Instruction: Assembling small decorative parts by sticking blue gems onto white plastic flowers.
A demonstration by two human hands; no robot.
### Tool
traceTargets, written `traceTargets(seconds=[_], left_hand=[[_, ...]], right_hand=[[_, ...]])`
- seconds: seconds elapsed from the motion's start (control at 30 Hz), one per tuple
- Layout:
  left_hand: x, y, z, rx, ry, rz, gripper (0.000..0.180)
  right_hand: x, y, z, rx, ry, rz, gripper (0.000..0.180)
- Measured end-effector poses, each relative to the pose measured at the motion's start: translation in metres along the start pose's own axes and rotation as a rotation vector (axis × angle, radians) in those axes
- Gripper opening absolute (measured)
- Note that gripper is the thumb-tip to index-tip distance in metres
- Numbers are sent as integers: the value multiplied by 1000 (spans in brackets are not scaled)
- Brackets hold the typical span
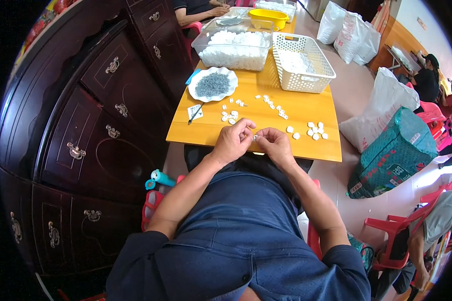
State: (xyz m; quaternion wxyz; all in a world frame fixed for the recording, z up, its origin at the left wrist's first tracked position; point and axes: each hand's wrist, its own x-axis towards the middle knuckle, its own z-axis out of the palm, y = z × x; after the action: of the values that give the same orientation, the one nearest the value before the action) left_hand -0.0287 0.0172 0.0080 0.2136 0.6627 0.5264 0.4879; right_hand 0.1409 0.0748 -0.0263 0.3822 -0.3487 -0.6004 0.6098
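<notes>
Though tiny, piece between hands

The scene was viewed by the left of two fisheye cameras worn on the head, aimed steeply down and forward. The shirt was seen from above, close and large, at the lower edge. The left hand and right hand were caught near the centre, with the table stretched away beyond. The cabinet was bowed along the left rim; white bags were taken in farther off, upper right.

Forearms angle inward, left grip and right grip curled close together
</notes>
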Motion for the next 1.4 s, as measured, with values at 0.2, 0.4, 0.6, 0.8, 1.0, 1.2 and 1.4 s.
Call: traceTargets(seconds=[0.2, 0.4, 0.6, 0.8, 1.0, 1.2, 1.4], left_hand=[[2, -4, -4, -21, -12, -19, 20], [6, -20, -22, 33, -24, -32, 26], [14, -26, -16, 420, 32, 24, 27], [30, -20, -10, 567, -51, -29, 25], [35, -28, -4, 673, -113, -31, 21], [30, -24, 0, 595, -45, -29, 10], [14, -38, -1, 163, 2, -50, 11]], right_hand=[[-1, -3, -1, -52, -19, 19, 10], [-1, -14, -6, 138, 13, 94, 10], [3, -10, -11, 270, 8, 71, 5], [3, -11, -13, 287, 16, 71, 5], [2, -12, -13, 279, 13, 96, 6], [3, -12, -14, 275, 21, 78, 8], [3, -16, -14, 357, 79, 136, 10]])
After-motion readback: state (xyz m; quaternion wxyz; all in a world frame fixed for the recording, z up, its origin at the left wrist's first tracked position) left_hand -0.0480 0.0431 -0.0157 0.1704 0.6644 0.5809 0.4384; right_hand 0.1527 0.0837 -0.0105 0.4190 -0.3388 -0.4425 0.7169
